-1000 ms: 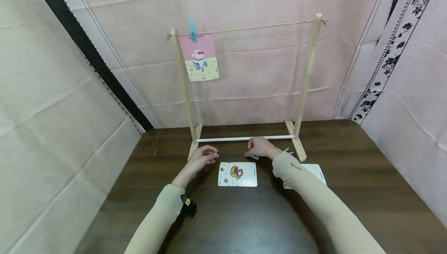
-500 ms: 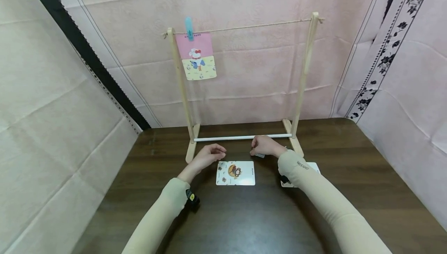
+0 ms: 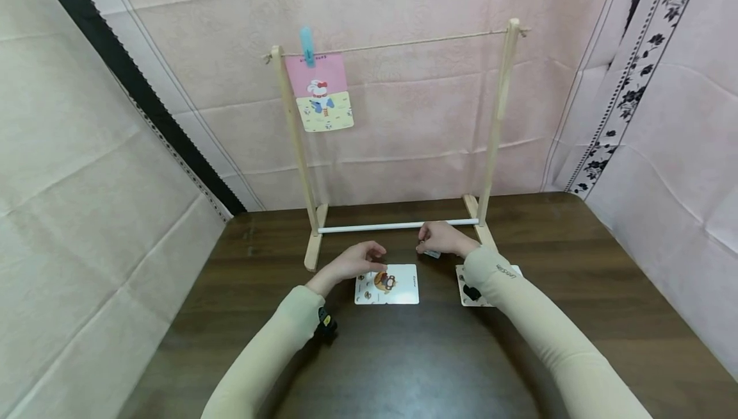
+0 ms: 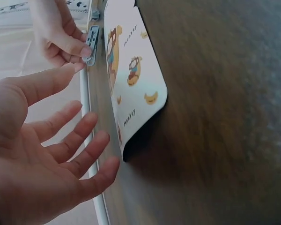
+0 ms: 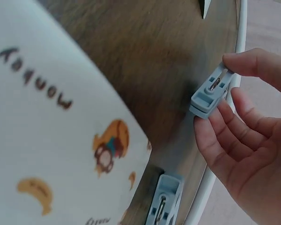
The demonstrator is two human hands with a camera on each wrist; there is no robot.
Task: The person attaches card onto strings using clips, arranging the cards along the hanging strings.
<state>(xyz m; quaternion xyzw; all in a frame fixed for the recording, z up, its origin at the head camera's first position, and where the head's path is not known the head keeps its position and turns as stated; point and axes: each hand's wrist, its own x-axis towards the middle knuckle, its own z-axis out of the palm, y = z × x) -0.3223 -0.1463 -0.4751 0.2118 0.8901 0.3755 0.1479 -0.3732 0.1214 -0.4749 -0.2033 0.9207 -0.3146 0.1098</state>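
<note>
My right hand (image 3: 444,239) pinches a blue-grey clothespin (image 5: 210,91) between thumb and fingers, just in front of the rack's white bottom bar. The left hand (image 3: 348,264) is held over the upper left edge of a white monkey card (image 3: 400,287), fingers spread and loosely bent, holding nothing. In the left wrist view this card (image 4: 145,84) has a corner that bends up off the table. Beneath my right forearm lies a second monkey card (image 3: 468,302), partly covered by the sleeve. Close to it, another clothespin (image 5: 164,201) lies on the table in the right wrist view.
A wooden rack (image 3: 498,111) with a string (image 3: 415,42) across its top stands at the table's back. A blue clothespin (image 3: 307,46) holds a pink and yellow card (image 3: 323,98) at the string's left end. Pale cloth hangs behind and on both sides.
My left hand has moved right, from beside the middle card to over its edge. The right hand keeps its pinch on the clothespin, lifted slightly. The view has shifted a little.
</note>
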